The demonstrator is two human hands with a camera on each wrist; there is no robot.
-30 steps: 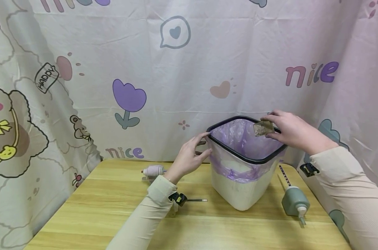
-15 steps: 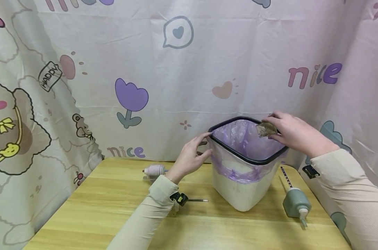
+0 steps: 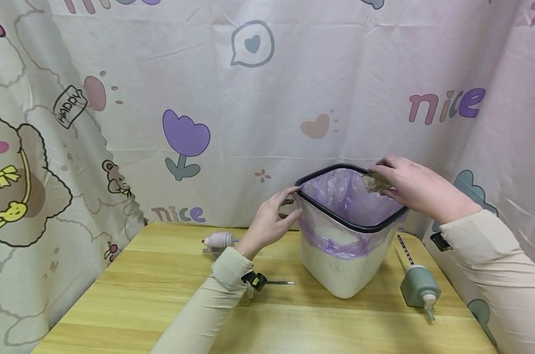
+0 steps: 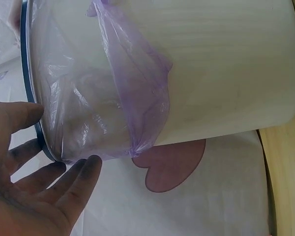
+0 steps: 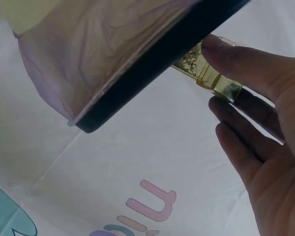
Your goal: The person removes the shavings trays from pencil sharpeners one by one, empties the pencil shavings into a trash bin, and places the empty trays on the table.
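Observation:
My right hand [image 3: 419,189] grips a small clear yellow plastic shavings box [image 3: 373,182] between thumb and fingers, tilted over the mouth of a white trash bin [image 3: 338,275]. Dark flecks show inside the box [image 5: 189,61] in the right wrist view. A purple plastic bag [image 3: 338,194] lines the bin and folds over its black rim [image 3: 338,222]. My left hand [image 3: 269,223] touches the bin's left corner, fingers mostly straight, the thumb a little lower. In the left wrist view, the left hand's fingers [image 4: 81,189] lie beside the rim and bag edge.
Right of the bin sits a grey-green crank pencil sharpener [image 3: 419,285] with a dotted pencil [image 3: 405,250] sticking out. A pale sharpener-like device [image 3: 218,241] stands left. Another pencil [image 3: 280,282] extends from something mostly hidden behind my left wrist. Printed curtain [image 3: 258,98] hangs behind the table.
The right hand shifts very slightly and the shavings box tilts a little differently, more covered by the fingers. The left hand stays at the bin's corner.

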